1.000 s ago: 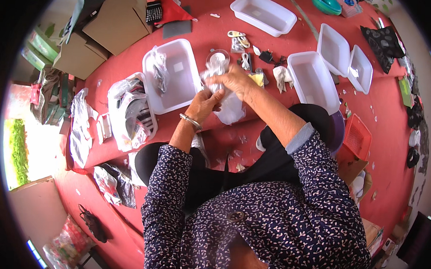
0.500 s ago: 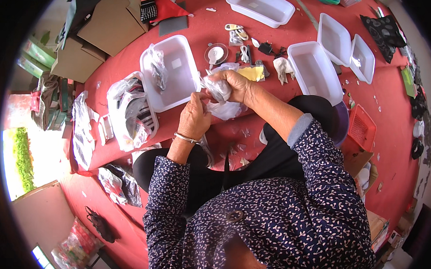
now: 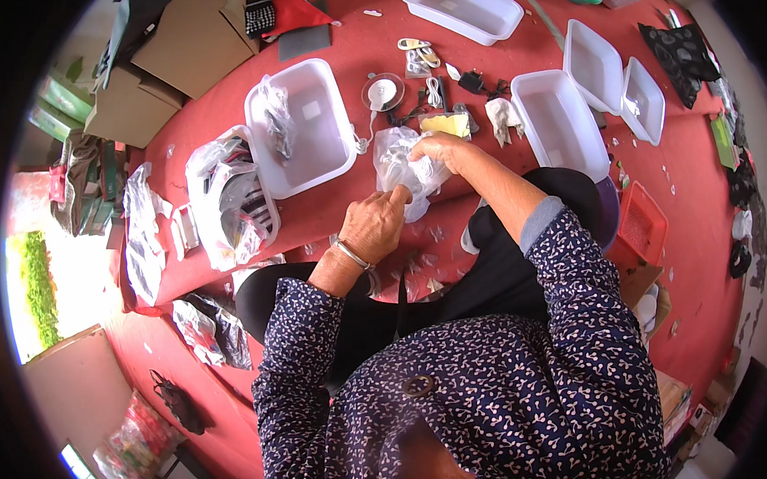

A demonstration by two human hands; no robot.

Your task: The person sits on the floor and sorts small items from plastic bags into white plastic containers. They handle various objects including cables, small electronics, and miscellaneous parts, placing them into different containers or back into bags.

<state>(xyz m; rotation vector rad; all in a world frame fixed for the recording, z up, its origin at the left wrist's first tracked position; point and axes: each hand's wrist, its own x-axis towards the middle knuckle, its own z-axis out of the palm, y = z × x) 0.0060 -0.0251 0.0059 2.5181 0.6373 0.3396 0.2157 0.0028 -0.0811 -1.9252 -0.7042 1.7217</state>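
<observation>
A crumpled clear plastic bag (image 3: 395,151) is between my hands, just above the red-covered work surface. My left hand (image 3: 373,228), with a bracelet at the wrist, closes its fingers on the bag's near left edge. From the right, my right hand (image 3: 444,150) bends its closed fingers over the bag's upper right part. Whitish plastic bunches beneath that palm; whatever the bag contains cannot be made out. Beyond it lie a yellow piece (image 3: 445,124) in clear wrap and a round white disc with a cord (image 3: 382,92).
To the left stand a white tray (image 3: 350,145) with a clear-wrapped item and a second tray heaped with plastic bags (image 3: 224,204). White trays (image 3: 560,132) are at the right, near a red basket (image 3: 642,223). Cables and a black adapter (image 3: 471,82) lie ahead.
My right hand has moved right and slightly down, and the bundled clear plastic it gripped now spreads wider. My left hand has shifted right onto the bag's edge.
</observation>
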